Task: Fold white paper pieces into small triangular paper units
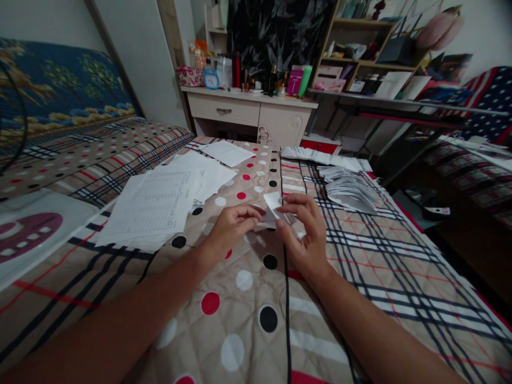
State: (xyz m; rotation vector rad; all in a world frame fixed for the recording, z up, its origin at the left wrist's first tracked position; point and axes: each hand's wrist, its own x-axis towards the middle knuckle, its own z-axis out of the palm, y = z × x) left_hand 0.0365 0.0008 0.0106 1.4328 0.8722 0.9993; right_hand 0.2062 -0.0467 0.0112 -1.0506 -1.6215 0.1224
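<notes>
Over the middle of the bed, my left hand (237, 221) is closed on a small folded piece of paper (272, 199), its fingertips at the left edge. My right hand (306, 232) bends its thumb and fingers around the paper's right side, pinching it. One white flap stands up between the two hands; the fingers hide part of the sheet. To the left lie loose printed sheets (154, 200) with table-like rows, spread in an overlapping pile. On the right, a fanned pile of folded papers (348, 189) rests near a long row of folded papers (326, 157).
A patterned quilt (240, 333) covers the bed under my arms. At far left lies a white plastic bag (44, 232) with a pink print. Beyond the bed stand a white dresser (224, 109) crowded with bottles and boxes, and a shelf unit (360, 64).
</notes>
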